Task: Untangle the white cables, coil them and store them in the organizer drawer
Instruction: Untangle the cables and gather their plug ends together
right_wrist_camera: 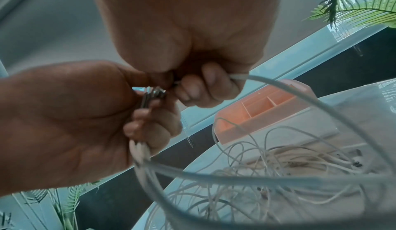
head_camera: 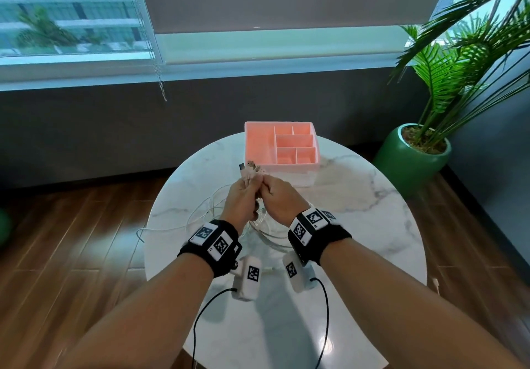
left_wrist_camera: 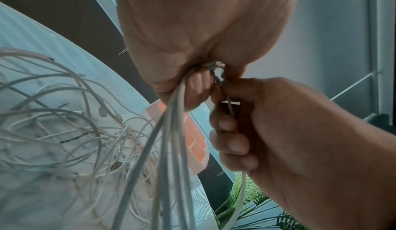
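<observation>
Both hands meet above the middle of the round marble table [head_camera: 358,202]. My left hand [head_camera: 247,189] grips a bundle of several white cables [left_wrist_camera: 171,132] just behind their plugs [head_camera: 250,168], which stick up toward the organizer. My right hand [head_camera: 271,190] touches the left and curls round a single white cable [right_wrist_camera: 278,84] that loops down and away. The rest of the cables lie in a loose tangle [head_camera: 200,213] on the table beneath the hands. The pink organizer [head_camera: 258,145] stands at the far edge with its open compartments facing up. No drawer front shows.
A green pot [head_camera: 410,159] with a palm plant stands on the floor to the right of the table. A wall under a window runs behind the table. One cable end [head_camera: 139,234] hangs over the table's left edge. Wooden floor surrounds the table.
</observation>
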